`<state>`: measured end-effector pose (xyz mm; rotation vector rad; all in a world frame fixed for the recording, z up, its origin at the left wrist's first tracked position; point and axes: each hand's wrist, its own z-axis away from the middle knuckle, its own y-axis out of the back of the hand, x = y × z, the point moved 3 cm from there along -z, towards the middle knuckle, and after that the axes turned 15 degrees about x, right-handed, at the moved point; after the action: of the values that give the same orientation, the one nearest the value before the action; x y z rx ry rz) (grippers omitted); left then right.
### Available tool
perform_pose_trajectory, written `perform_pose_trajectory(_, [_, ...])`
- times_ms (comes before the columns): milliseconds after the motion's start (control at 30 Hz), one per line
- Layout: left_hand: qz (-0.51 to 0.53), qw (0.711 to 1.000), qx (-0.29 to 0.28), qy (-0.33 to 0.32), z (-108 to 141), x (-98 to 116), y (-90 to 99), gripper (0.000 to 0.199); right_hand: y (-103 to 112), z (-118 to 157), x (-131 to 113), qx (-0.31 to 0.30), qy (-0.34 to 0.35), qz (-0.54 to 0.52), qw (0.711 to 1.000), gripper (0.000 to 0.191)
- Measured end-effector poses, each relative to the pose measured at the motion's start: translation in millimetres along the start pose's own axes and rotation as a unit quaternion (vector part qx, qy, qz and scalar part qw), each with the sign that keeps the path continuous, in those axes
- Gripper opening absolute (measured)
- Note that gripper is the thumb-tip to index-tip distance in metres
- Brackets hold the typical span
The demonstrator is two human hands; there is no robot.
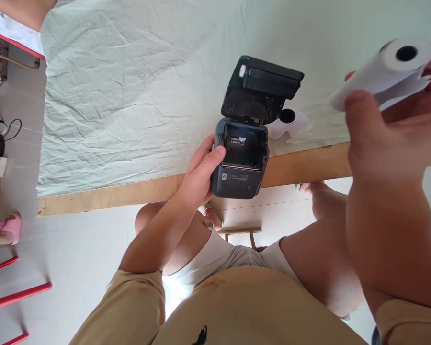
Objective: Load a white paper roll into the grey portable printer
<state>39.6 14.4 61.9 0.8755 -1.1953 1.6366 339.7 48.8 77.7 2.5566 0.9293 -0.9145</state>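
The left hand (203,170) grips the open portable label printer (240,158) over the counter's near edge (129,194), while the right hand (395,112) grasps a white paper roll (384,72), and another roll (290,123) lies just right of the printer

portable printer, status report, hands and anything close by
Left hand on portable printer, lid open. Right hand holding white paper roll, apart from printer. Second roll on cloth, partly behind printer.

Tan shirt (258,306), apparently off-white shorts (215,249)
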Motion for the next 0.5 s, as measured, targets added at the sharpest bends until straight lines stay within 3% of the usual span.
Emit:
perform_pose_trajectory(67, [-0.007, 1.000, -0.001, 0.000, 0.0, 0.0, 0.3, 0.049, -9.5, 11.6, -40.2, -0.013, 0.069, -0.091, 0.993, 0.041])
perform_pose_trajectory(100, [-0.010, 1.000, 0.000, -0.003, 0.0, -0.2, 0.8, 0.050, -17.3, 19.8, -58.1, -0.074, 0.075, -0.087, 0.991, 0.035])
perform_pose_trajectory(200, [-0.013, 1.000, 0.005, -0.024, 0.7, -1.1, 2.7, 0.051, -30.1, 39.8, -97.4, -0.127, 0.144, -0.082, 0.978, 0.026])
perform_pose_trajectory(300, [-0.023, 0.999, 0.012, -0.032, 3.1, -2.8, 4.4, 0.050, -38.4, 49.3, -101.7, -0.189, 0.186, -0.035, 0.964, 0.038])
perform_pose_trajectory(500, [-0.027, 1.000, 0.004, -0.001, 6.6, -1.3, 1.4, 0.058, -40.2, 50.6, -89.8, -0.249, 0.153, 0.038, 0.956, 0.031])
